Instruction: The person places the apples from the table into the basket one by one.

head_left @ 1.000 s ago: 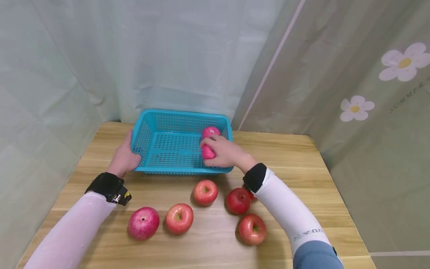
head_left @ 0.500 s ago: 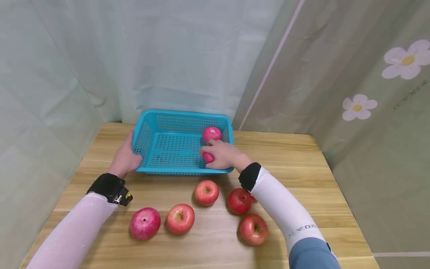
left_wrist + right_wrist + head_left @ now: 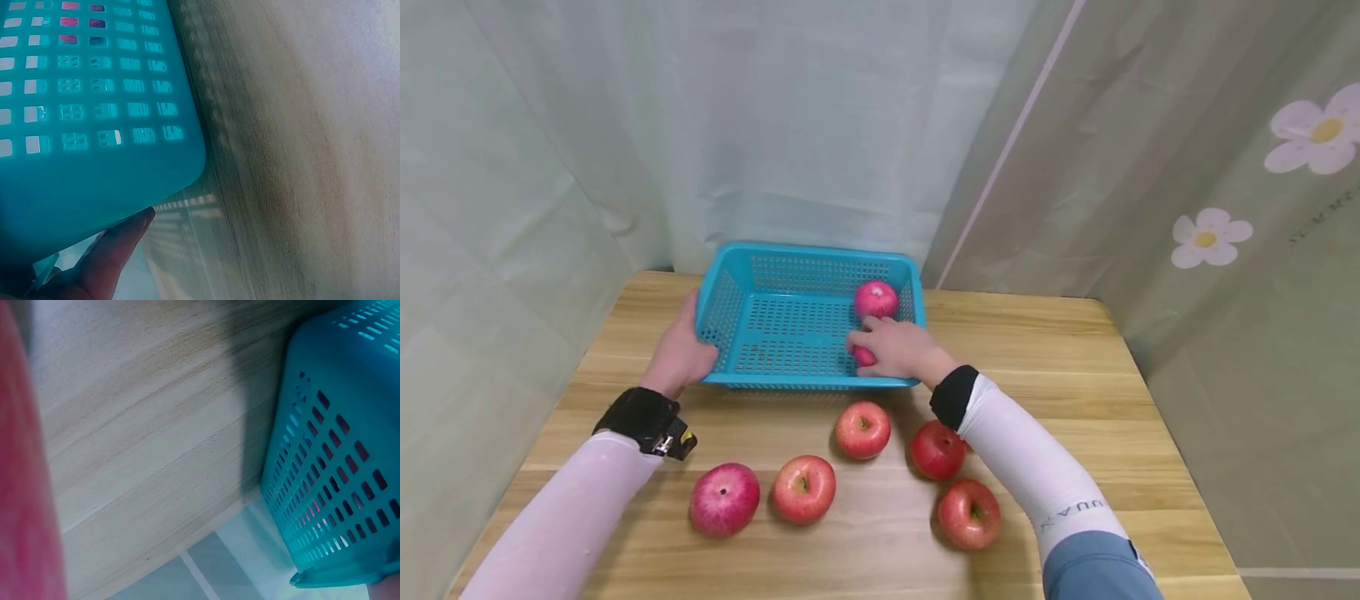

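Note:
My left hand (image 3: 682, 354) grips the left end of the blue perforated basket (image 3: 797, 381). In the left wrist view a finger (image 3: 112, 256) lies against the underside of the basket's rim. My right hand (image 3: 895, 346) reaches over the front right rim and holds a pink-red apple (image 3: 863, 356), mostly covered by the fingers, low in the basket. Just behind it another pink-red apple (image 3: 876, 298) sits in the back right corner. In the right wrist view the basket's perforated side (image 3: 337, 456) hides nearly all of that hand.
In front of the basket several apples lie on the wooden table (image 3: 1037, 350): a dark pink one (image 3: 724, 500), a light red one (image 3: 803, 489), another (image 3: 862, 430), a deep red one (image 3: 937, 450) and one nearer (image 3: 969, 514). Another is mostly behind the right forearm. A curtain (image 3: 820, 125) hangs behind.
My right hand has shifted slightly toward the basket's front with the apple, baring more of the apple behind. The left hand keeps its grip on the basket.

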Motion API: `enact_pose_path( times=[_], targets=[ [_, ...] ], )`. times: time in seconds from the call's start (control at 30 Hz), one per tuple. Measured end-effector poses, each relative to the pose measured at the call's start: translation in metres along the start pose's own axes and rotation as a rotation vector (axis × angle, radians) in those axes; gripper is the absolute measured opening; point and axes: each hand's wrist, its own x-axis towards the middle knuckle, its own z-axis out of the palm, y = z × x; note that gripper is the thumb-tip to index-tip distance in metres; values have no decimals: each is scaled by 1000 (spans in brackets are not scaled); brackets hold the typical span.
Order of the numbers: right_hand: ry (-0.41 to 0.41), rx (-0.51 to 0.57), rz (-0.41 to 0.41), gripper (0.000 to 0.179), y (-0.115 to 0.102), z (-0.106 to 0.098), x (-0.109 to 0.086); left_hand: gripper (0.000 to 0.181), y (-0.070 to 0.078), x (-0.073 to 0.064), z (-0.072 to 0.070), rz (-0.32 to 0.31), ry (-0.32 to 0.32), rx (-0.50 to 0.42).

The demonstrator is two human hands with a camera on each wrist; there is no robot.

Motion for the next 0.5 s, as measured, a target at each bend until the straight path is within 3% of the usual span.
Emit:
enact_pose_path(
  times=[0.5],
  targets=[
    [-64, -9, 26, 53, -1, 0, 2, 105, -1, 1, 0, -8, -11, 1]
  ],
)
